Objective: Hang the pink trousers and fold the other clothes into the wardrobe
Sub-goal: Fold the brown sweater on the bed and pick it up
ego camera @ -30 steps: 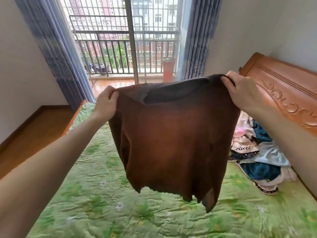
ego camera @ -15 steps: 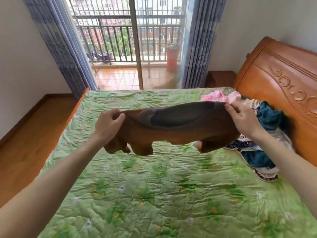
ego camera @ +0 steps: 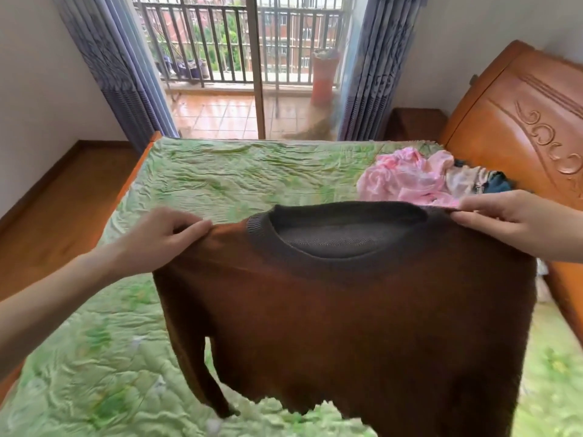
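Observation:
A brown knitted sweater [ego camera: 347,310] with a dark ribbed collar hangs spread out over the bed, its hem low near the quilt. My left hand [ego camera: 161,238] pinches its left shoulder and my right hand [ego camera: 517,222] pinches its right shoulder. Behind the sweater, the crumpled pink trousers [ego camera: 407,178] lie on the bed by the headboard. More clothes [ego camera: 485,181], cream and dark blue, lie heaped to the right of them, partly hidden by my right hand.
The bed carries a green flowered quilt [ego camera: 220,175], with a carved wooden headboard [ego camera: 520,127] on the right. A wooden nightstand [ego camera: 413,124] stands in the far corner. Blue curtains [ego camera: 126,74] frame a glass balcony door. Wooden floor [ego camera: 63,200] lies to the left.
The sweater went from hanging high, dropped flat and low over the bed, and now hangs spread again, closer to me. The camera tilted down, and the pink trousers came into view.

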A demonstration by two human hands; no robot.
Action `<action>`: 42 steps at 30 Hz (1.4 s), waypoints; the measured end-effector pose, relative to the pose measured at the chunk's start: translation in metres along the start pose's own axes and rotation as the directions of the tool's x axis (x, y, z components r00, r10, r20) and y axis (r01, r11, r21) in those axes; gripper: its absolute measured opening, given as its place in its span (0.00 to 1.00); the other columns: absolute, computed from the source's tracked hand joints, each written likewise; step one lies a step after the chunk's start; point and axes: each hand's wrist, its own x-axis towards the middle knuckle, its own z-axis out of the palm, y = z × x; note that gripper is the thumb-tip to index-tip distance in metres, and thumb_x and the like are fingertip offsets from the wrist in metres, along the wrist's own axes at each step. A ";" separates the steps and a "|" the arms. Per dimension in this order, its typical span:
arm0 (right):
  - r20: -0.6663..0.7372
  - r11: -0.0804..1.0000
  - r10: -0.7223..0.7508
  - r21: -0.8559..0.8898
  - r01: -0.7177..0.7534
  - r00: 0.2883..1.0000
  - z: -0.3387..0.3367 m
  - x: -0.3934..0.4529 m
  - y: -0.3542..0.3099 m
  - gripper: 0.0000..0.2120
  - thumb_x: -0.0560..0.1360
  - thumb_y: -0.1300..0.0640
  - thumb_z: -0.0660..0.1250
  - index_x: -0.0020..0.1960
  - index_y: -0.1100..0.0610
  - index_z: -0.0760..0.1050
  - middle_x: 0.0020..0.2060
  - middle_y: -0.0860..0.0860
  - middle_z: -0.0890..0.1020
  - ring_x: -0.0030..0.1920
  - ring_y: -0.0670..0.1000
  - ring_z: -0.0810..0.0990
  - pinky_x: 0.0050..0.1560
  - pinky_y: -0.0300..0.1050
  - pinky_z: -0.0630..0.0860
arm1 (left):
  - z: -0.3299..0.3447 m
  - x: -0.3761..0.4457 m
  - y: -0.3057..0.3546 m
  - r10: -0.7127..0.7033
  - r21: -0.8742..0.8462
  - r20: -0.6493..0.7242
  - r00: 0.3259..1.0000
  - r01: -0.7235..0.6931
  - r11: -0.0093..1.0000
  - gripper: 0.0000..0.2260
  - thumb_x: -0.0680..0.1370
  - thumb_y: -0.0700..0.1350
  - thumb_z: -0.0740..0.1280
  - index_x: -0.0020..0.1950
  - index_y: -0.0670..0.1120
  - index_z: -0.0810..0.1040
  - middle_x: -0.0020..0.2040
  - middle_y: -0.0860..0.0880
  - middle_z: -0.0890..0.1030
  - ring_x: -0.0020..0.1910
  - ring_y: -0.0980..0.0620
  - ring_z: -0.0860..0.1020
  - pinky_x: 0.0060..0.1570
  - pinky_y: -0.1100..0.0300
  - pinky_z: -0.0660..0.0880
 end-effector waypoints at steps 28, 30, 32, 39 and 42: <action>-0.110 0.818 0.521 -0.218 -0.532 0.846 0.389 0.373 0.359 0.13 0.84 0.46 0.61 0.53 0.55 0.77 0.54 0.64 0.83 0.56 0.66 0.80 0.56 0.60 0.77 | 0.352 0.231 -0.395 -0.580 0.265 -0.198 0.790 0.612 0.745 0.07 0.83 0.47 0.65 0.54 0.45 0.80 0.55 0.39 0.82 0.56 0.36 0.78 0.55 0.44 0.75; -0.248 0.782 0.534 -0.219 -0.584 0.808 0.418 0.389 0.367 0.12 0.82 0.51 0.65 0.57 0.60 0.76 0.58 0.64 0.79 0.60 0.67 0.76 0.61 0.60 0.72 | 0.378 0.238 -0.409 -0.495 0.356 -0.244 0.834 0.552 0.754 0.10 0.80 0.44 0.68 0.60 0.44 0.80 0.58 0.39 0.80 0.60 0.36 0.75 0.60 0.42 0.72; -0.366 0.823 0.421 -0.230 -0.519 0.830 0.450 0.387 0.367 0.11 0.82 0.55 0.64 0.61 0.61 0.76 0.60 0.62 0.76 0.61 0.66 0.75 0.61 0.60 0.71 | 0.406 0.234 -0.417 -0.292 0.427 -0.191 0.937 0.347 0.835 0.14 0.80 0.42 0.67 0.65 0.42 0.79 0.63 0.40 0.78 0.63 0.37 0.75 0.62 0.41 0.71; 0.036 0.856 0.324 -0.438 -0.276 0.946 0.543 0.359 0.381 0.34 0.81 0.33 0.43 0.84 0.43 0.45 0.83 0.44 0.43 0.84 0.52 0.41 0.82 0.61 0.45 | 0.489 0.220 -0.432 -0.145 0.483 0.166 0.975 0.048 0.874 0.32 0.85 0.62 0.48 0.86 0.48 0.52 0.86 0.48 0.51 0.85 0.49 0.46 0.83 0.46 0.52; 0.113 0.840 0.412 -0.432 -0.328 0.904 0.561 0.361 0.395 0.37 0.78 0.28 0.36 0.81 0.40 0.29 0.79 0.41 0.30 0.81 0.49 0.30 0.79 0.60 0.33 | 0.501 0.228 -0.452 -0.244 0.540 0.154 0.958 0.125 0.832 0.37 0.82 0.68 0.45 0.86 0.50 0.43 0.86 0.49 0.40 0.84 0.49 0.38 0.83 0.44 0.47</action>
